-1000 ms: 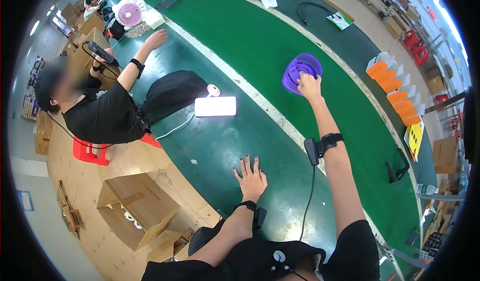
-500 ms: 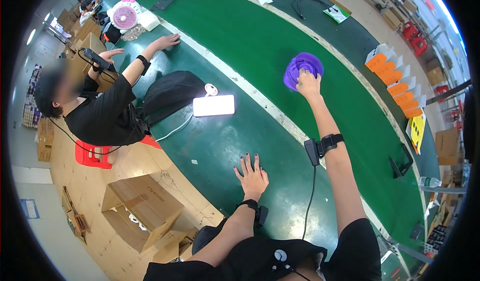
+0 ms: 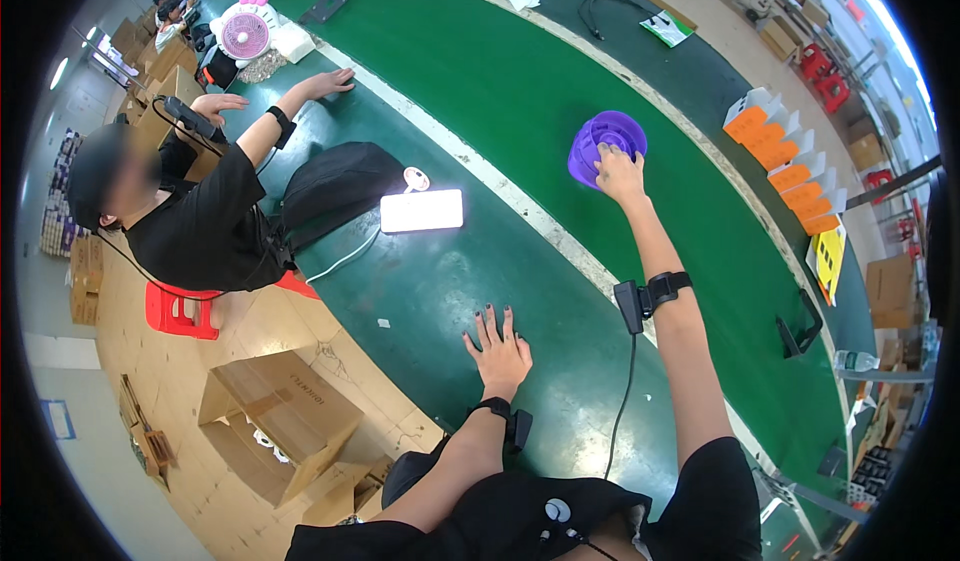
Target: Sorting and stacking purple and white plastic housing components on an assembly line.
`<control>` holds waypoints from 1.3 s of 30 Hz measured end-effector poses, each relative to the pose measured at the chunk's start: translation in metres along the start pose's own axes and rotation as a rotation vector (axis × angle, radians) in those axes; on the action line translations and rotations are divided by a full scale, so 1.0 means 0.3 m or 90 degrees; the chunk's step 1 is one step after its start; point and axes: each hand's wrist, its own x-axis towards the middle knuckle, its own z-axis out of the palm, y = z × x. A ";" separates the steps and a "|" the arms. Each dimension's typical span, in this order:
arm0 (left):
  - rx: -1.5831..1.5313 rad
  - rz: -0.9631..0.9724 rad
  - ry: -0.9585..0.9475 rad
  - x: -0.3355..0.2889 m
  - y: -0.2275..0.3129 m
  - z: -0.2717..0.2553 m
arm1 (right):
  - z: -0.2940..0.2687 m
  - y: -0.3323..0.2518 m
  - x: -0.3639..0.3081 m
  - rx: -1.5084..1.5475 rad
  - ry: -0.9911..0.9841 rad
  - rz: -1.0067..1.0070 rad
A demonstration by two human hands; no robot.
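My right hand (image 3: 620, 174) reaches far out over the green conveyor belt (image 3: 470, 71) and grips the near rim of a purple round plastic part (image 3: 603, 141) lying on it. My left hand (image 3: 497, 346) rests flat on the dark green table surface (image 3: 440, 281) near me, fingers spread, holding nothing. Both wrists carry black bands, and a cable hangs from the right one.
A person in black sits at my left on a red stool (image 3: 182, 311), with a hand on the table. A black bag (image 3: 335, 191), a lit white panel (image 3: 421, 210), a pink fan (image 3: 246, 33), orange boxes (image 3: 790, 156) and cardboard boxes (image 3: 275, 411) are around.
The purple part and my right hand have stayed together on the belt, shifting little. The person at my left has reached an arm farther along the table. My left hand has not moved.
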 end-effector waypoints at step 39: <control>0.092 0.060 -0.008 -0.016 0.051 -0.006 | -0.224 0.098 -0.355 0.239 0.169 0.163</control>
